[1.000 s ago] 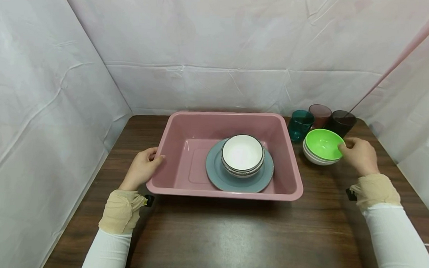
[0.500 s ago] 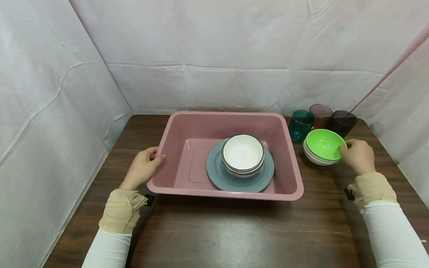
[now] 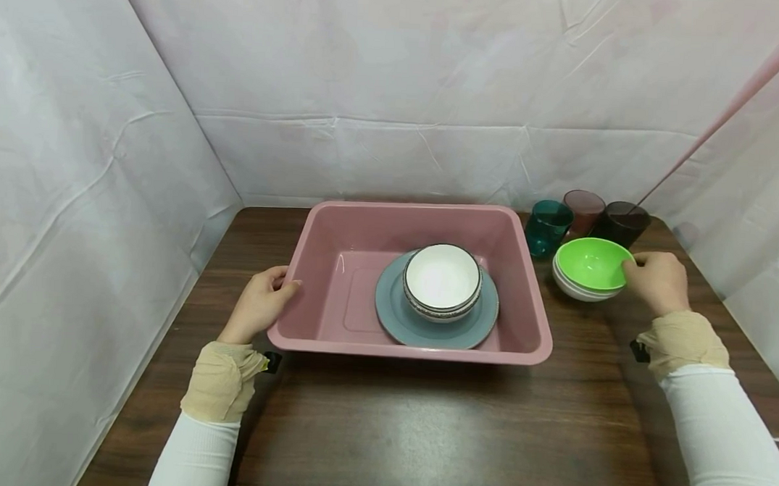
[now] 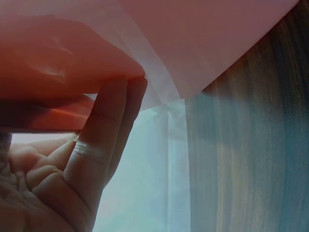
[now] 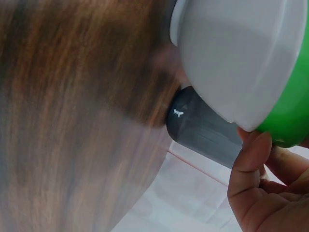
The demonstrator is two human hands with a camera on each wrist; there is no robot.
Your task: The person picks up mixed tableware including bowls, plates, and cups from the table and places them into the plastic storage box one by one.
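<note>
The wooden surface (image 3: 420, 433) carries a pink tub (image 3: 321, 320) at its middle, which serves as landmark. The tub's near wall hides the front edge of the grey plate (image 3: 393, 308) lying inside it; a white bowl (image 3: 441, 278) stands on that plate, and how many bowls are nested there cannot be told. The left hand (image 3: 259, 302) grips the tub's left rim, thumb over the lip; in the left wrist view the fingers (image 4: 104, 140) press up under the rim, the rest of the hand cut off. Right of the tub stands a green bowl (image 3: 591, 263) nested in a white bowl (image 3: 567, 285). The right hand (image 3: 655, 282) pinches the green bowl's right rim; the right wrist view shows a fingertip (image 5: 251, 154) under the rim. Behind these bowls, at the tub's far right corner, stand three cups (image 3: 583, 211), partly masked by the bowls.

Against the earlier frames, the right hand and the green bowl have shifted slightly rightward and up; the left hand and tub are unchanged.

Open surface lies in front of the tub; white sheeting walls close the left, far and right edges.
</note>
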